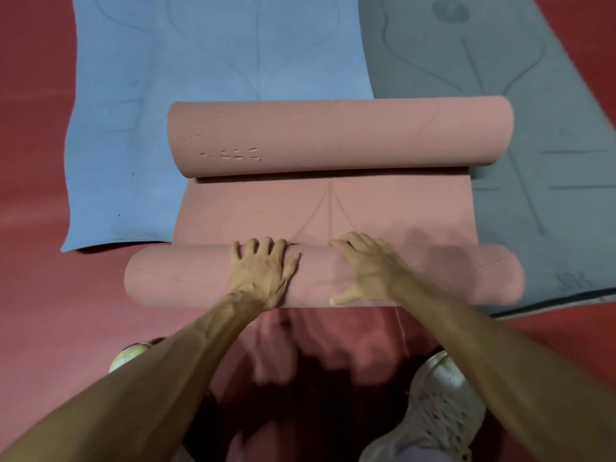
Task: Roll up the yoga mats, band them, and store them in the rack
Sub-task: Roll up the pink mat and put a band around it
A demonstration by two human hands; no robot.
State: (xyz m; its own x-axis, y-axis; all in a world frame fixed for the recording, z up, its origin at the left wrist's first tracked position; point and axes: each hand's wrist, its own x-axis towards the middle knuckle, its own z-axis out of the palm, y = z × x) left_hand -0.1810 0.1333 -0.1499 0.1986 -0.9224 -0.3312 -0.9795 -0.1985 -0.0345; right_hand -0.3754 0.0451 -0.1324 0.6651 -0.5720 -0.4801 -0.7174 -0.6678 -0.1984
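**A:** What's closest, and how many?

**B:** Two shoes on the red floor. The left shoe is at 7 o'clock and the right shoe at 5 o'clock. Two bare forearms reach forward between them.

**A:** And the hands?

**B:** Both are on one pink roll, the near roll, which lies crosswise just below centre. The left hand has its fingers spread and curled over the top of the roll. The right hand sits just beside it towards 3 o'clock, fingers hooked over the top and thumb stretched along the near face. The two hands are close together but apart.

**A:** Past that roll?

**B:** A flat pink stretch with faint lines runs towards 12 o'clock up to a second pink roll, the far roll. That one is also crosswise and has small tears near its left end. I cannot tell whether the two rolls belong to one mat.

**A:** Any other mats?

**B:** Two, both lying flat. The blue mat is at 11 o'clock and the grey mat at 1 o'clock. The far roll lies across the near parts of both. The near roll's right end lies over the grey mat's near corner, and its left end is over the floor.
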